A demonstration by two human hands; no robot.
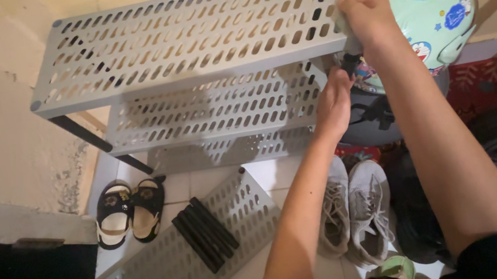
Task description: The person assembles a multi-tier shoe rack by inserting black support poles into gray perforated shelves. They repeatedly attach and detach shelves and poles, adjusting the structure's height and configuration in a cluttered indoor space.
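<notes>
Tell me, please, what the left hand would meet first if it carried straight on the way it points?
Probably the black corner post under the grey perforated metal shelf; the left hand looks almost on it, though depth is unclear.

Just one view here, a head-worn cam looking steeply down and forward at the floor by a wall. It's pretty close in, both forearms stretch up from the bottom edge toward a grey perforated metal rack filling the upper half, with tiled floor and shoes below
</notes>
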